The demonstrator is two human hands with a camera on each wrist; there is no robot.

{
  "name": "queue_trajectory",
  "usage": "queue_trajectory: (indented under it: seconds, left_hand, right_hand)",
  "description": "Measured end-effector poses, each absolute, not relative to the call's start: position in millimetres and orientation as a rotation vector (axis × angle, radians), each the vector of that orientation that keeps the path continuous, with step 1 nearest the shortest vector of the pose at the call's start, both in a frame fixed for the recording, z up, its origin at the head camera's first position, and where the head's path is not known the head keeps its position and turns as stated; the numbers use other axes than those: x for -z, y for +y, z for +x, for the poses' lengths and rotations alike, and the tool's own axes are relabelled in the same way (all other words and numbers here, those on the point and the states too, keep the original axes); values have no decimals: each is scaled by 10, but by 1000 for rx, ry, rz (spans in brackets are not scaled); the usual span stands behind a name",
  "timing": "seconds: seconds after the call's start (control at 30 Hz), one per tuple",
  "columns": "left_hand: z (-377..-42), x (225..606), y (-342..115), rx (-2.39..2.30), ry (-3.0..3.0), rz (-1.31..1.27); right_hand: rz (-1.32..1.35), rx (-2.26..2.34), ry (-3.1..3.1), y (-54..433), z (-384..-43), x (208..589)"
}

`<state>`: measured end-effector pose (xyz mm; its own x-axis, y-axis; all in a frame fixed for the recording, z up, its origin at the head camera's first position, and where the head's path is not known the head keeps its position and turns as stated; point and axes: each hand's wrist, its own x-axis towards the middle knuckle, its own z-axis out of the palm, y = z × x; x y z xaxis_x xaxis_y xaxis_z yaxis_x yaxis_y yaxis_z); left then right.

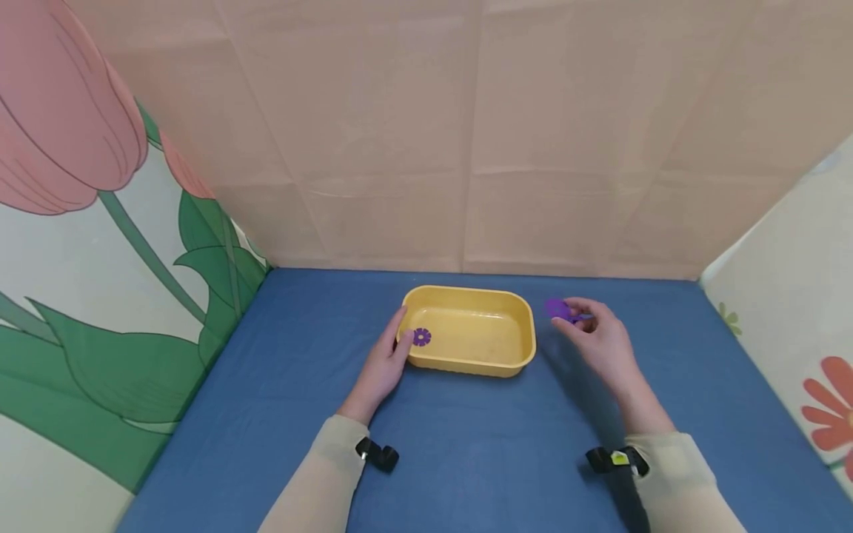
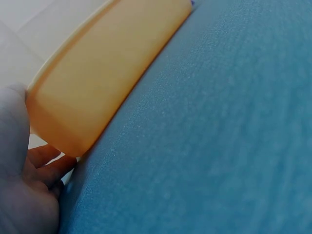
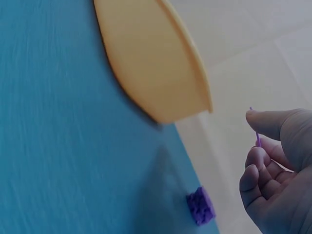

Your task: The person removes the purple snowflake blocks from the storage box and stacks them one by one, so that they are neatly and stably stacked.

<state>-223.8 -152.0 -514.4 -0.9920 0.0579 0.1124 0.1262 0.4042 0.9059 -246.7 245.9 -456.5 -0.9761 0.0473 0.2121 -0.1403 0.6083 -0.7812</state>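
Note:
A shallow yellow tray [image 1: 469, 363] stands on the blue surface. My left hand [image 1: 383, 363] grips its left end, the thumb over the rim and the other fingers along the outer wall. Inside the tray, close to that thumb, lies a purple flower-shaped disc [image 1: 422, 337]. To the right of the tray my right hand [image 1: 603, 344] is raised above the surface. In the right wrist view it pinches a thin purple disc [image 3: 259, 140], seen edge-on, between thumb and finger. A purple stack of notched discs [image 3: 201, 205] sits on the surface beyond the tray's right end.
The blue cloth [image 1: 466, 459] covers the table. A beige sheet [image 1: 466, 148] hangs at the back. Printed flower panels stand at the left [image 1: 120, 355] and right [image 1: 800, 355]. A black strap with a small device [image 1: 616, 460] is on each wrist.

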Motion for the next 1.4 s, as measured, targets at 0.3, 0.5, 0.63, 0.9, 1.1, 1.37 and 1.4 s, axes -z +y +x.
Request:
queue_trajectory:
  seconds: [0.3,0.5,0.63,0.9,1.1,1.37,1.4]
  left_hand:
    - [-2244,5155,-1519,1653,-2587,-164]
    - [-2242,5148,-1526,1671,-2576,-170]
    - [-2247,5153,-1528,1671,-2576,-168]
    - [-2248,5143,-1521,1669,-2581,-155]
    - [-2253,5151,-1523,1651,-2594,-144]
    - [-2263,5156,-1518,1650,-2593,-146]
    - [-2264,5156,-1517,1650,-2593,-146]
  right_hand:
    - [-12,-1291,-2667,2656,-2551,4687]
    - [-16,-1291,-2678,2710,-2572,4739]
    - [-25,-1289,-2686,2719,-2577,4768]
    - [-34,-1297,-2696,2721,-2583,4783]
    - [-37,-1295,-2694,2715,-2600,4769]
    - [-32,-1273,-2694,2706,-2634,4753]
    - [-29,-1272,-2690,2705,-2639,4750]
